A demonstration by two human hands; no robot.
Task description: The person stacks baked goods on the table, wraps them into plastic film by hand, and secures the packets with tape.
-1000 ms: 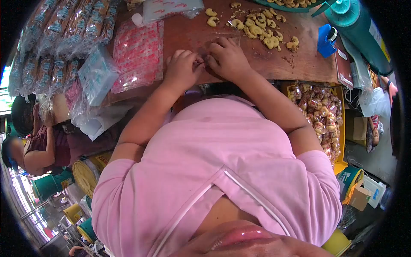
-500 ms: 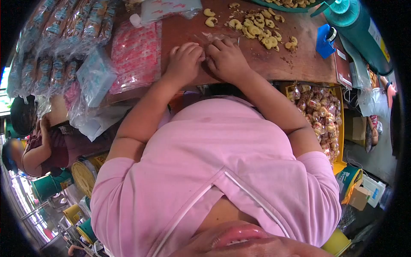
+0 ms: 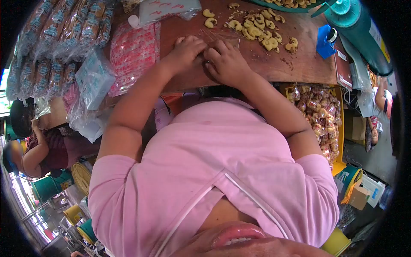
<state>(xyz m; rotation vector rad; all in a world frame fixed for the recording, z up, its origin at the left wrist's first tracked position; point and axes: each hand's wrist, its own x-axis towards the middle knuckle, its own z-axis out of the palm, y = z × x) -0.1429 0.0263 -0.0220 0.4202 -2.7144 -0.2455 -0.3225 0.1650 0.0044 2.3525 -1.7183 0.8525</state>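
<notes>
My left hand [image 3: 186, 54] is at the table's near edge with its fingers curled. Close to it on the right, my right hand [image 3: 226, 63] is bent with thumb and fingers together. Between and just beyond the fingertips lies a clear plastic bag [image 3: 219, 36], thin and hard to see; both hands seem to pinch its near side. Past my right hand sits a loose pile of curved, pale-yellow cookies [image 3: 254, 32] with brown filling. Left of my left hand is a flat stack of red-printed plastic wrappers [image 3: 135, 55].
Bagged brown loaves [image 3: 55, 32] fill the left of the table [image 3: 299, 70]. A blue tape dispenser [image 3: 326, 41] and a teal bottle [image 3: 357, 30] stand at the right. Below the edge, a yellow crate [image 3: 340, 165] holds wrapped snacks. A person [image 3: 36, 152] is at the far left.
My left hand has shifted slightly up and away from the table's near edge. My right hand has turned a little, its fingers lifting. A person at the far right has moved.
</notes>
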